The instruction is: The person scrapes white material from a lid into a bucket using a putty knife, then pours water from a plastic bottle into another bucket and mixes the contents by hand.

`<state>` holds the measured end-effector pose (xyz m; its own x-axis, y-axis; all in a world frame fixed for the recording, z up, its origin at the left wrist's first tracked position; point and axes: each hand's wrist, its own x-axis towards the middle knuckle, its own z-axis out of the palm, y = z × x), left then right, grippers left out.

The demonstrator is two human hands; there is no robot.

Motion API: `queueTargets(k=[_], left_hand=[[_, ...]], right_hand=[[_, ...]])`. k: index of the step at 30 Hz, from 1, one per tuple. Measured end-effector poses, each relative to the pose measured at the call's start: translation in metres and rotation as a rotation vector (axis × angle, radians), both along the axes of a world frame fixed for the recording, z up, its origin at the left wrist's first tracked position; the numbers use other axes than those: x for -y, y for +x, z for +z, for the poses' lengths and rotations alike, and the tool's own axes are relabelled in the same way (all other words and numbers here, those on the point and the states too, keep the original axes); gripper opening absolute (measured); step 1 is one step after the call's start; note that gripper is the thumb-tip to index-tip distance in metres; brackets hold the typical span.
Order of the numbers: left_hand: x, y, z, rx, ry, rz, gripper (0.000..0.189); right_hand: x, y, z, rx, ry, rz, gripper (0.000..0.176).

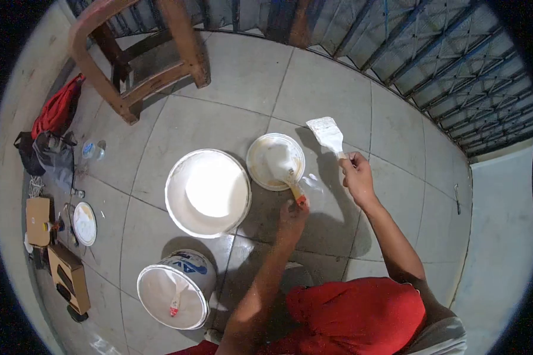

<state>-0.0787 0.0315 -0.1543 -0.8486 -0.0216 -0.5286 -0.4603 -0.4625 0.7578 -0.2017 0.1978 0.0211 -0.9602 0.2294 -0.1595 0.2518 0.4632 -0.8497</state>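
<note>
My right hand is closed round the handle of a wide scraper, its blade coated white and pointing up and left. My left hand grips a paintbrush by its red-tipped handle. The brush's bristle end is over a round white lid on the floor. Left of the lid stands a large white bucket with white material inside. A smaller bucket with blue lettering is tilted below it, and a red-tipped brush lies inside.
A wooden chair frame stands at the upper left, before a metal folding gate. Red and dark bags, a bottle, a small white lid and cardboard boxes line the left wall. White smears mark the floor beside the round lid.
</note>
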Motion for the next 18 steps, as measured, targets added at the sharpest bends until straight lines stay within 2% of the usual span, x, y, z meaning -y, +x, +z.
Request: queueTargets(k=[1, 2, 4, 5, 7, 9, 14, 16, 18], left_hand=[[0.005, 0.003, 0.002, 0.088, 0.261, 0.126, 0.042], [0.010, 0.007, 0.005, 0.079, 0.263, 0.134, 0.042], [0.037, 0.006, 0.095, -0.134, -0.324, -0.128, 0.033], [0.044, 0.011, 0.114, -0.134, -0.319, -0.120, 0.033], [0.056, 0.016, 0.141, -0.171, -0.134, 0.019, 0.023], [0.071, 0.020, 0.160, -0.232, -0.091, 0.026, 0.021], [0.127, 0.042, 0.265, -0.418, -0.044, 0.047, 0.018], [0.147, 0.054, 0.284, -0.460, 0.626, 0.169, 0.019], [0.172, 0.065, 0.296, -0.500, 0.664, 0.161, 0.017]], right_hand=[[0.005, 0.001, 0.009, 0.045, -0.066, -0.008, 0.020], [0.011, 0.003, 0.018, 0.038, -0.064, 0.001, 0.020], [0.025, 0.009, 0.040, 0.065, -0.206, -0.043, 0.020], [0.032, 0.014, 0.052, 0.064, -0.200, -0.036, 0.020], [0.045, 0.017, 0.080, 0.103, -0.337, 0.010, 0.020], [0.059, 0.026, 0.103, 0.098, -0.353, 0.037, 0.021], [0.096, 0.058, 0.162, 0.091, -0.326, 0.116, 0.021], [0.116, 0.070, 0.195, 0.103, -0.321, 0.179, 0.021], [0.139, 0.081, 0.232, 0.096, -0.244, 0.210, 0.022]])
